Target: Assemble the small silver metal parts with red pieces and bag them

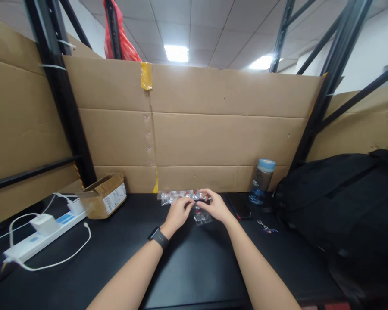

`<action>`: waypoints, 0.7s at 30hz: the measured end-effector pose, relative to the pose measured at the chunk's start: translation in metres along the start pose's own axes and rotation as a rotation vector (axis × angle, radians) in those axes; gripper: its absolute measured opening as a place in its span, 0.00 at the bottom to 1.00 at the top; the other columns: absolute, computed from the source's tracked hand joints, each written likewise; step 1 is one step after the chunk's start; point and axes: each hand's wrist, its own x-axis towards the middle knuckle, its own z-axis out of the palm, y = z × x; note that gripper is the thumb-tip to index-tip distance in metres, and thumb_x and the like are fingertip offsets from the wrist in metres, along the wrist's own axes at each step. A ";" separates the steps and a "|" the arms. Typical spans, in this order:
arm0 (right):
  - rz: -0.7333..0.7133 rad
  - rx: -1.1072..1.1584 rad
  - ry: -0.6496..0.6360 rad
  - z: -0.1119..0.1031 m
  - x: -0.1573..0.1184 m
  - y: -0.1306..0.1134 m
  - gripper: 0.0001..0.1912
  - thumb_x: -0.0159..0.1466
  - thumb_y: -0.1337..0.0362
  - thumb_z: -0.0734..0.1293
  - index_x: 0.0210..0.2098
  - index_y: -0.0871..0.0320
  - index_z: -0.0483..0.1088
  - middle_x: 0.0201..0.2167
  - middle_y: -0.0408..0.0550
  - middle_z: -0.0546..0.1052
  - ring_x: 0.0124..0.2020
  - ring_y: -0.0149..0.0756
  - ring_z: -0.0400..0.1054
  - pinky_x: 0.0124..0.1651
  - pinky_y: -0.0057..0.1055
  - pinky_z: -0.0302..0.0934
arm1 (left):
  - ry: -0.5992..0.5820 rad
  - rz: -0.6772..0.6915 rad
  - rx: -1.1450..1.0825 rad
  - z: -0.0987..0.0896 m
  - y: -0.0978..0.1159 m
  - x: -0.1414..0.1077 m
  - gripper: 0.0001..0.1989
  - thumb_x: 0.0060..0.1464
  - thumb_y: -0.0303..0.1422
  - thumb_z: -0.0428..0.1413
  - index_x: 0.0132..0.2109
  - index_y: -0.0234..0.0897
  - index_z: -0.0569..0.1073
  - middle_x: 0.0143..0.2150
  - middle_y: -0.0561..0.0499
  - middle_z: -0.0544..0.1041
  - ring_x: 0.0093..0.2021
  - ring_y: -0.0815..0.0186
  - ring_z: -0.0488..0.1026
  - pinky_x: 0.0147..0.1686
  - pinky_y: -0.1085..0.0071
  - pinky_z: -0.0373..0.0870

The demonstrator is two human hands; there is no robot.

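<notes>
My left hand (180, 212) and my right hand (217, 207) come together over the black table, fingertips almost touching. Both pinch at the upper end of a small clear plastic bag (202, 217) with a bit of red in it. The fingers hide exactly where each one grips. Just behind the hands lies a row of clear plastic packets (173, 197) with small red spots; what they contain is too small to tell. My right fingers partly cover its right end. A dark watch (158, 237) is on my left wrist.
At left stand an opened cardboard box (98, 200) and a white power strip (48, 239) with cables. To the right are a dark phone (239, 206), a water bottle (261, 181), a small colourful trinket (270, 230) and a large black backpack (342, 202). Cardboard walls (197, 137) enclose the table.
</notes>
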 end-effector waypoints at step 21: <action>0.233 0.152 -0.279 0.019 -0.003 0.047 0.19 0.53 0.57 0.74 0.41 0.61 0.75 0.29 0.46 0.76 0.28 0.33 0.69 0.35 0.30 0.64 | 0.010 -0.353 -0.560 0.002 -0.019 0.006 0.21 0.53 0.50 0.59 0.40 0.35 0.74 0.35 0.49 0.78 0.33 0.65 0.78 0.31 0.73 0.67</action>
